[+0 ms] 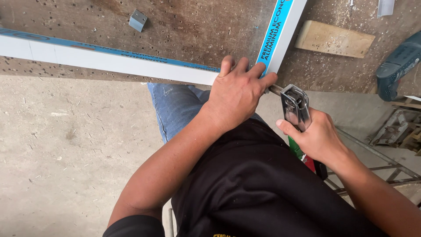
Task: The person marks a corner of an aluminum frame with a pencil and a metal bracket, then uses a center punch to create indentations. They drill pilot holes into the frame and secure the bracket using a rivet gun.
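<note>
Workshop floor, aluminium frame bench.

We're looking down on a workshop: a scarred wooden workbench (184, 26) peppered with drill holes and dust, white aluminium frame lengths (109, 61) with blue protective film laid across it, a small metal corner bracket (138, 19) lying loose, an offcut of wood (334, 38) at the side, a blue-green power tool (397, 63) resting by the edge, and bare concrete floor (66, 153) below littered with shavings.

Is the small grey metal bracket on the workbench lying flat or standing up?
Standing up: the bracket rests on one edge on the workbench, its bend raised.
</note>
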